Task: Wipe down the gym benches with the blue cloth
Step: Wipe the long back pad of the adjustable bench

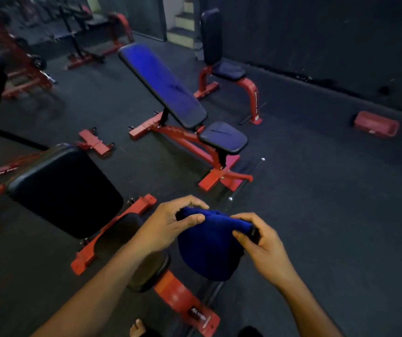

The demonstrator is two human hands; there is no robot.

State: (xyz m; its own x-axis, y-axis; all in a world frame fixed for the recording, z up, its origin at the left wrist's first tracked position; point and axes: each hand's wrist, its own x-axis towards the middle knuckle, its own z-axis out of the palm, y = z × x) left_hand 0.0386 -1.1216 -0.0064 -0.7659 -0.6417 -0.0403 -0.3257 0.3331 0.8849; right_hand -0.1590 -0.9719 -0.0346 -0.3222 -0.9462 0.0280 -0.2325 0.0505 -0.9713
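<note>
Blue soft cloth (209, 249) hanging in a rounded fold, left hand (170, 222) and right hand (260, 244) pinching its top edge, black padded bench (66, 190) on red steel frame just beside.

Both forearms are bare to the frame's edge, no sleeves showing. The left hand (168, 223) and right hand (262, 249) wear no gloves or rings. A bare foot (138, 328) shows below, apparently unshod.

Open floor (316, 178) lies right; the near bench (66, 190) and incline bench (163, 86) crowd the left.
</note>
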